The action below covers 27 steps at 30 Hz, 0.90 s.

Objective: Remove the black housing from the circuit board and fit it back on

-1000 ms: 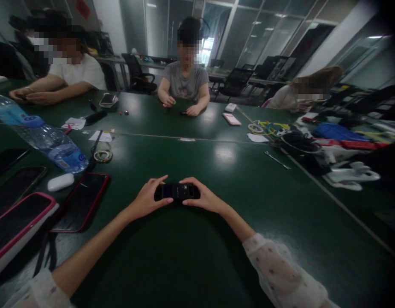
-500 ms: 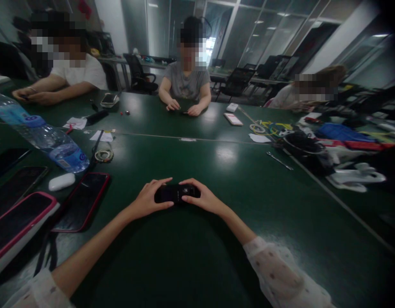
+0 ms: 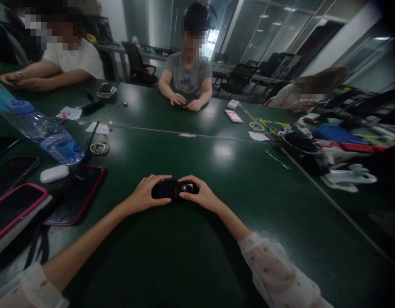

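Observation:
A black oblong device (image 3: pixel 167 191) with rounded ends lies sideways between my hands, just above or on the green table; I cannot tell which. Small white marks and a square icon show on its right half. My left hand (image 3: pixel 145 193) grips the left end, thumb along the near edge and fingers on the far edge. Around the right end is my right hand (image 3: pixel 200 192), its thumb on the near side by the icon and fingers over the far edge. Parts of both ends are hidden by my fingers.
To the left are a red-edged phone (image 3: pixel 77 194), a pink-edged phone (image 3: pixel 16 209), a white earbud case (image 3: pixel 54 174) and a water bottle (image 3: pixel 53 137). A wrench-like metal tool (image 3: pixel 277 159) and cables (image 3: pixel 268 127) lie right. Three people sit around the table's far side.
My view has shifted slightly, so the table things appear a little higher and further left. Both hands keep their hold on the device. The person opposite has brought their hands closer together.

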Motion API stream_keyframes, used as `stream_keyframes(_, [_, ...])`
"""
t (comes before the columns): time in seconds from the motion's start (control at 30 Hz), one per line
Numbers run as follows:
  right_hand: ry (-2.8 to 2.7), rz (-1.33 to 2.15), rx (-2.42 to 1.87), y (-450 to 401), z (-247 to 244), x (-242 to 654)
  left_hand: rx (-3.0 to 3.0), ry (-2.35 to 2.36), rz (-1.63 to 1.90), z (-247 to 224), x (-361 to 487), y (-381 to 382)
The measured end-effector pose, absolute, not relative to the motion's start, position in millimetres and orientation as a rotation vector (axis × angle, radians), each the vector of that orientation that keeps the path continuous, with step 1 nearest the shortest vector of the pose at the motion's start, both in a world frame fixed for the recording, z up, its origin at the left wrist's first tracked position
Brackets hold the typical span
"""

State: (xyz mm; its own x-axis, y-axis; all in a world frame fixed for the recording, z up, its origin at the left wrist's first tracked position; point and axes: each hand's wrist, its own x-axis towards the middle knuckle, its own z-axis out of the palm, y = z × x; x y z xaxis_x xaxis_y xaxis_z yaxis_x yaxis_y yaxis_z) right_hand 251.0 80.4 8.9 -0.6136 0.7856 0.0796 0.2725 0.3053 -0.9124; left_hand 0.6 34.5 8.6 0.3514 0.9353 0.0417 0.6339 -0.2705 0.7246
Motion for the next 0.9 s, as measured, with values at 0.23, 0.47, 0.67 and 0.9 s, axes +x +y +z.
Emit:
stream_keyframes(0.23, [-2.03,1.247,-0.949,80,11,250,1.993,1.335,0.667,11,2,36])
stream_keyframes(0.47, [-1.972,1.264,-0.955,82,8,249,1.922,1.368,0.694,3,-1,38])
stream_keyframes(0.67, [-1.99,1.25,-0.952,81,7,249,1.919,1.404,0.674,2,-1,37])
stream_keyframes(0.9, [-2.023,1.24,-0.983,81,2,249,1.916,1.411,0.665,5,0,37])
